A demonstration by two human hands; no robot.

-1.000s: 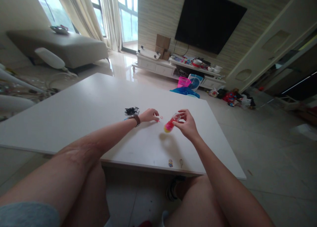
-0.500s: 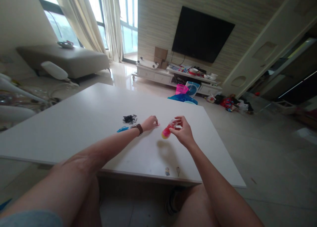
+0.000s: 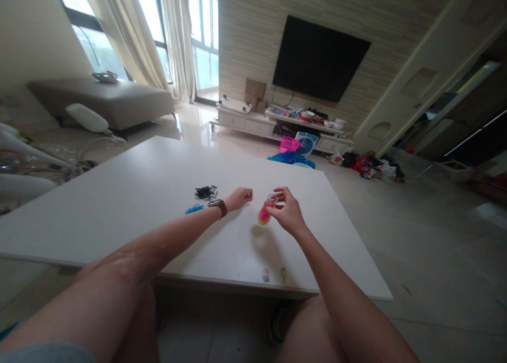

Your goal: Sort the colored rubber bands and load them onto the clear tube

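Clear, rounded bottle with bright pink, red and yellow contents [image 3: 263, 213], and it's over the white, flat-topped table [image 3: 119, 204], in the grip of the right hand [image 3: 290, 210]! Thumb on one side, fingers on the other, the hold narrow and closed around the upper part. It's leaning, too, the clear neck up towards the fingers and the yellow end low, with a soft shadow on the tabletop beneath.

Across to the left hand [image 3: 238, 198], just beside the bottle but not touching it: fingertips drawn together in a tight pinch, a tiny red piece [image 3: 252, 198] showing right at the tips. What shape that piece has, it's too small to tell. On that wrist sits a dark watch with a brown strap [image 3: 217, 207].

Behind the wrist, a loose heap of thin black pieces [image 3: 205, 192], and nearer the person a smaller cluster of bright blue pieces [image 3: 195, 209], close to the watch. Down by the near edge lie two more: a small flat yellow-and-blue figure [image 3: 265, 275], and to its right a small greyish item with a rounded head [image 3: 283, 275], details blurred.

Beyond the table's far edge, crumpled blue plastic [image 3: 288, 158] in front of a hot-pink basket [image 3: 289, 144], and a large black television [image 3: 320, 58] up on the striped wall.
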